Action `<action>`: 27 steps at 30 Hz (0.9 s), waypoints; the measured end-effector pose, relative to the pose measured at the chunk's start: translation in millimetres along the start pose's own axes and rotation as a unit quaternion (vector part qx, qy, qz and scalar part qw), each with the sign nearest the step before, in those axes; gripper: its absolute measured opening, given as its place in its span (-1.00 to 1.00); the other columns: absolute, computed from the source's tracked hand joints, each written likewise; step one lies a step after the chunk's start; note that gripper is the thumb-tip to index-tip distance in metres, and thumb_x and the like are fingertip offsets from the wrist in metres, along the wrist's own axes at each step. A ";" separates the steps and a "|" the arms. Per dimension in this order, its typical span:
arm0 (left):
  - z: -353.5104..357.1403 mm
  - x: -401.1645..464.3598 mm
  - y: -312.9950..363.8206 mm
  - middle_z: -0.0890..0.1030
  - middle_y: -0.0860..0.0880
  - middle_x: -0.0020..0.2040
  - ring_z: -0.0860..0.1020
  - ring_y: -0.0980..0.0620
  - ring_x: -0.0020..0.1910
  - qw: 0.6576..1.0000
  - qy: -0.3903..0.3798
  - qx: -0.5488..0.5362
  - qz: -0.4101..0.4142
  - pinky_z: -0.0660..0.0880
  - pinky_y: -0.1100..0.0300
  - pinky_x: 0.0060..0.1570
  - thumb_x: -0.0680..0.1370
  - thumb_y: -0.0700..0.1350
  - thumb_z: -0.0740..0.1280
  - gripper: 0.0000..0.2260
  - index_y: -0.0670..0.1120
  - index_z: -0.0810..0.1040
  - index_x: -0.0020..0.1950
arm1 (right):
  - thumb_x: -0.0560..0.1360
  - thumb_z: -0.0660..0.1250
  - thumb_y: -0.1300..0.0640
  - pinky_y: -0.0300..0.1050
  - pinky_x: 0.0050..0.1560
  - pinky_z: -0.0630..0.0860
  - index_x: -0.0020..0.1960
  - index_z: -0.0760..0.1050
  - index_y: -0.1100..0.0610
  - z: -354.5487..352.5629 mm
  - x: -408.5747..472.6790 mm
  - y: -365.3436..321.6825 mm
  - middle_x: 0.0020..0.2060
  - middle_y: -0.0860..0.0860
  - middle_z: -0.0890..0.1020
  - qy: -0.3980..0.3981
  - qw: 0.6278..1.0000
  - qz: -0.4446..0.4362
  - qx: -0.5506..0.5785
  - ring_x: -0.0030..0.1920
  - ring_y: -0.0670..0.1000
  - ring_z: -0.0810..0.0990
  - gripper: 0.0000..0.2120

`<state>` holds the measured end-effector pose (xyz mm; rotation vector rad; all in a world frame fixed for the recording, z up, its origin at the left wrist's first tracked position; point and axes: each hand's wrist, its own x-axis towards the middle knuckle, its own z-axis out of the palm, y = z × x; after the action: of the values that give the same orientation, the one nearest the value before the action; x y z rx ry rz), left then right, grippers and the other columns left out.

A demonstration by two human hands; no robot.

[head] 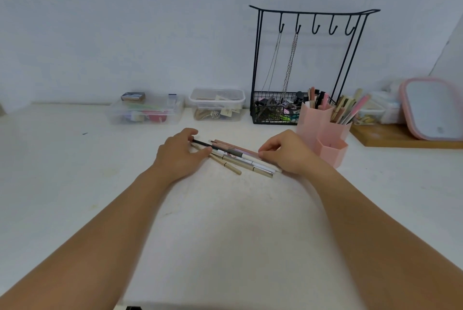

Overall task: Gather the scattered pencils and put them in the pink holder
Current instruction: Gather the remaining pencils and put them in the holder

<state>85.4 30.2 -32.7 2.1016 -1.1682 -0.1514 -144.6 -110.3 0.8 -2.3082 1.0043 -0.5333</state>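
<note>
The pencils [234, 156] lie slantwise between the left hand [179, 153] and right hand [285, 151], fingers loosely touching both ends; the pink holder [323, 131] stands just beside the right.

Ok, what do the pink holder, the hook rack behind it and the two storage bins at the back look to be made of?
Pink holder: probably matte plastic, with uniform colour and crisp moulded hexagonal walls. Hook rack: thin black wire, likely coated metal, given the slim rods, bent hooks and mesh basket. Storage bins: clear plastic, slightly cloudy, since their contents show through the walls.

Two bare forearms, no sleeves, bare hands
</note>
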 end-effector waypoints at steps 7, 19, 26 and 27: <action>-0.9 1.9 -3.5 0.61 0.11 0.15 0.56 -0.02 0.21 0.999 -0.003 -0.051 0.012 0.41 -0.08 0.35 0.54 0.11 0.44 -0.58 0.07 0.47 0.36 | 0.51 0.48 0.14 -0.28 -0.29 0.41 -0.09 0.74 0.13 4.6 4.8 -4.0 -0.25 0.00 0.70 0.023 0.998 -0.002 -0.054 -0.30 -0.14 0.53 -0.92; -7.7 -8.5 23.8 0.67 0.04 0.02 0.58 0.12 -0.02 0.960 0.098 -0.262 0.012 0.43 0.31 -0.04 0.59 0.06 0.40 -0.81 0.01 0.65 0.14 | 0.57 0.40 0.17 -0.24 -0.28 0.43 -0.15 0.65 0.07 -2.4 -4.4 -26.2 -0.29 -0.01 0.60 0.075 0.964 0.052 0.249 -0.31 -0.08 0.48 -0.87; -3.3 -25.9 52.1 0.67 -0.13 -0.03 0.64 0.08 -0.04 0.905 0.025 -0.420 0.069 0.57 0.26 -0.14 0.68 -0.01 0.25 -0.78 -0.05 0.67 0.08 | 0.56 0.40 0.21 -0.32 -0.37 0.39 -0.08 0.64 0.18 34.5 -19.9 -65.2 -0.34 0.05 0.49 -0.027 0.909 0.028 0.414 -0.39 -0.10 0.40 -0.93; -2.6 -26.7 53.2 0.66 -0.13 -0.04 0.65 0.07 -0.06 0.897 0.022 -0.435 0.073 0.58 0.26 -0.13 0.69 -0.04 0.23 -0.77 -0.09 0.65 0.09 | 0.56 0.40 0.20 -0.31 -0.37 0.38 -0.10 0.64 0.17 38.0 -20.3 -66.5 -0.37 0.04 0.48 -0.030 0.910 0.022 0.412 -0.40 -0.10 0.39 -0.91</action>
<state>33.9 34.6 -3.0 1.2145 -0.9672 -0.4603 -101.1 -44.9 11.1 -1.5271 0.6190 -0.6960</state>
